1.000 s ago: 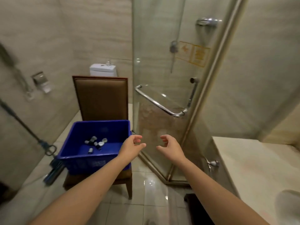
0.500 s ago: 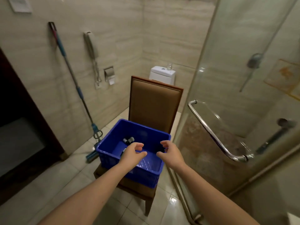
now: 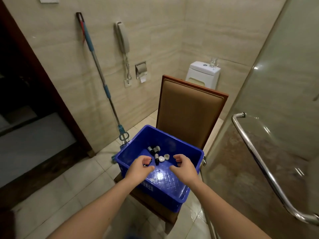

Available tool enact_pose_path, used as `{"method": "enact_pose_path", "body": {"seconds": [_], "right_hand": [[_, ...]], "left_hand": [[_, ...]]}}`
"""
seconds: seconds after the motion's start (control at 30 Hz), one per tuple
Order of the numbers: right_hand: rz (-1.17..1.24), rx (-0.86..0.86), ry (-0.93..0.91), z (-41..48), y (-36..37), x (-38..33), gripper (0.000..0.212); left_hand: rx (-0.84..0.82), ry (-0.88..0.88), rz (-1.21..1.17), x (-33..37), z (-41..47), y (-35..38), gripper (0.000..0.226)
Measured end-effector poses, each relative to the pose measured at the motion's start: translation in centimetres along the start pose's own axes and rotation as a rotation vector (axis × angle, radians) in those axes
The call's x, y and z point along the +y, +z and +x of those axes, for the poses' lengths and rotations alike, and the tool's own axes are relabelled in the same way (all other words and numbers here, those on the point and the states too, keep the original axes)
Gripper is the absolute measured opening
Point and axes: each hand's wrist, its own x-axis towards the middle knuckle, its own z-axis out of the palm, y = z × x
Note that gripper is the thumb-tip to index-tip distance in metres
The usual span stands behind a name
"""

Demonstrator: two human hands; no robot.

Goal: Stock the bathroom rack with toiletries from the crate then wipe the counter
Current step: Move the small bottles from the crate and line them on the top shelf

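**Both hands poised over the crate of toiletries**

The small toiletries (image 3: 156, 154) lay loose on the floor of the blue rectangular plastic crate (image 3: 168, 184), towards its far left corner: stubby dark bottles with grey caps, and two round white pieces just beside them. The left hand (image 3: 139, 169) hung over the crate's near left side with its fingers curled downward. A dark bottle showed right under its fingertips, but whether the hand touched or pinched it could not be told. The right hand (image 3: 185, 167) hovered beside it, nearer the crate's middle, with fingers loosely bent and nothing in them. The cluster lay just beyond both hands.

The crate had glossy walls and a moulded grid on its floor. It sat on the seat of a wooden chair with a brown padded back (image 3: 189, 114). Behind the chair stood a white ceramic toilet cistern (image 3: 203, 75) with a clear drinking glass (image 3: 213, 62) on its lid. A metal-shafted mop with blue grips (image 3: 101, 78) leaned against the beige tiled wall, beside a grey wall phone (image 3: 122, 37) and a steel paper holder (image 3: 141, 68). A glass shower door (image 3: 276, 83) with a chrome bar handle (image 3: 255, 152) stood on the right
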Motion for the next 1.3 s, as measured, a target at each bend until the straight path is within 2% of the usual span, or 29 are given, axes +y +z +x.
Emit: {"method": "enact_pose_path", "body": {"seconds": [0.33,0.63,0.8,1.1,1.3], "right_hand": [[0.055,0.043,0.17,8.9,3.3,1.7,0.047],[0.066,0.09,0.463,16.0,8.8,2.8,0.051],[0.027,0.048,0.547,18.8,11.1,4.2,0.052],[-0.006,-0.015,0.654,24.9,14.3,9.0,0.048],[0.014,-0.042,0.717,28.3,17.7,12.8,0.049]], "left_hand": [[-0.157,-0.077,0.128,-2.2,11.6,-1.3,0.04],[-0.372,-0.169,0.2,-6.3,22.7,-3.1,0.04],[-0.452,-0.253,0.219,-9.4,26.8,-2.3,0.042],[-0.463,-0.398,0.218,-15.6,30.8,2.0,0.048],[-0.388,-0.457,0.262,-19.4,32.5,4.4,0.035]]}}
